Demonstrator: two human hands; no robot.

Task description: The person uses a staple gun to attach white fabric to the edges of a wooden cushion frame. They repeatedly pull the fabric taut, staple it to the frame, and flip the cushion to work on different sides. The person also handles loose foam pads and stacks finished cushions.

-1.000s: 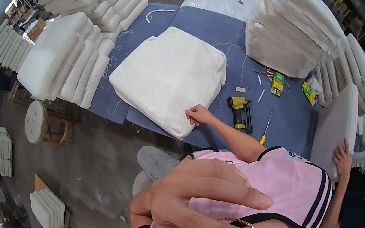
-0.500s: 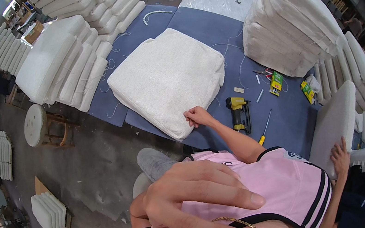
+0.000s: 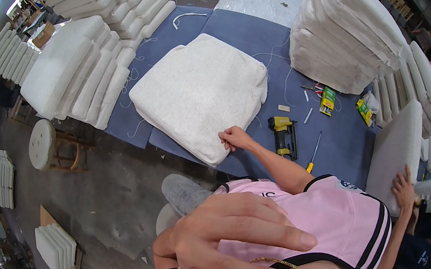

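A white boxy seat cushion (image 3: 195,90) lies on the blue-covered table, in front of me. My right hand (image 3: 233,138) is closed at its near corner, fingers curled against the fabric. Close to the camera, my left hand (image 3: 234,225) is raised with the fingers stretched apart, and nothing shows in it. To the right of my right forearm lie a yellow-and-black staple gun (image 3: 283,137) and a screwdriver (image 3: 314,152) with a yellow handle. Another person's hand (image 3: 403,189) rests on an upright cushion (image 3: 396,147) at the right.
Stacked white cushions stand at the back left (image 3: 71,66) and right (image 3: 342,34). Small green-and-yellow boxes (image 3: 327,101), red-handled pliers (image 3: 317,89) and loose threads lie on the blue table cover (image 3: 332,140). A round stool (image 3: 42,145) stands on the floor at left.
The view has shifted slightly, moving most things a little in the picture. My right hand keeps its place at the cushion's corner. More of a dark-clothed person shows at the lower right.
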